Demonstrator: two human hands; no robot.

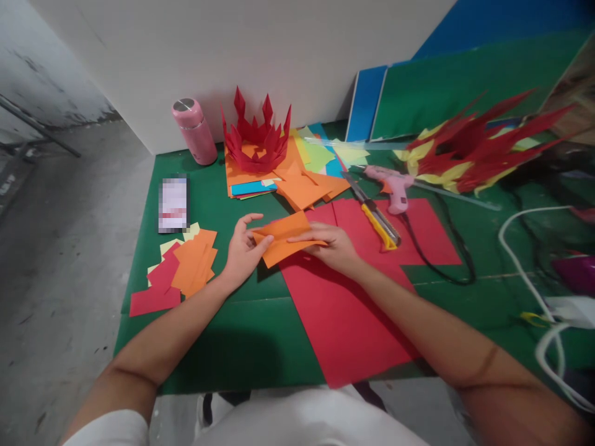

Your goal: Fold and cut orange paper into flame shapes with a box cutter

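Observation:
Between my two hands is a creased piece of orange paper (pixel 283 238), held above the green table. My left hand (pixel 246 251) grips its left side, thumb on top and index finger stretched out. On the right edge, my right hand (pixel 332 244) pinches the paper, with its fingers lying over the top. Large red sheets (pixel 344 328) lie beneath and to the right of my right hand. Left of my left hand sits a fanned pile of small orange pieces (pixel 195 260), with red pieces (pixel 158 297) and pale yellow ones among them.
A phone (pixel 173 204) and pink bottle (pixel 195 130) stand at the left. Behind are a red paper crown (pixel 257 139) and folded orange paper (pixel 302 186). A yellow utility knife (pixel 379 223), corded pink glue gun (pixel 393 186), red-yellow paper flames (pixel 469 148) and white cable (pixel 520 266) lie rightward.

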